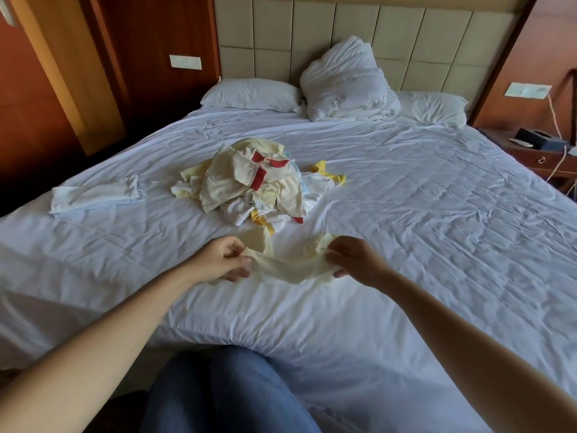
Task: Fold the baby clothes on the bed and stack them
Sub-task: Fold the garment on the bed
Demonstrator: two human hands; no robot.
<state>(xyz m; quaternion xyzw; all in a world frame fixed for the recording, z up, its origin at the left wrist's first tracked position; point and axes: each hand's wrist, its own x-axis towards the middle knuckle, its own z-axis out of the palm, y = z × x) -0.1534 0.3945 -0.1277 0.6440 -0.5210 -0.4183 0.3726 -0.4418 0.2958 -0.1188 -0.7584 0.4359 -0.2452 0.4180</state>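
Note:
A pale yellow baby garment (288, 270) hangs stretched between my two hands just above the white bed sheet (406, 214). My left hand (223, 259) pinches its left end and my right hand (351, 260) pinches its right end. Behind it, mid-bed, lies a loose pile of baby clothes (253, 182) in cream, white, yellow and red trim. A folded white garment (95, 196) lies flat at the left side of the bed.
Two pillows (251, 95) and a bunched white duvet (346, 79) sit against the padded headboard. A nightstand (537, 148) with a dark box and cables stands at the right. My knee in blue jeans (228, 395) touches the bed's near edge.

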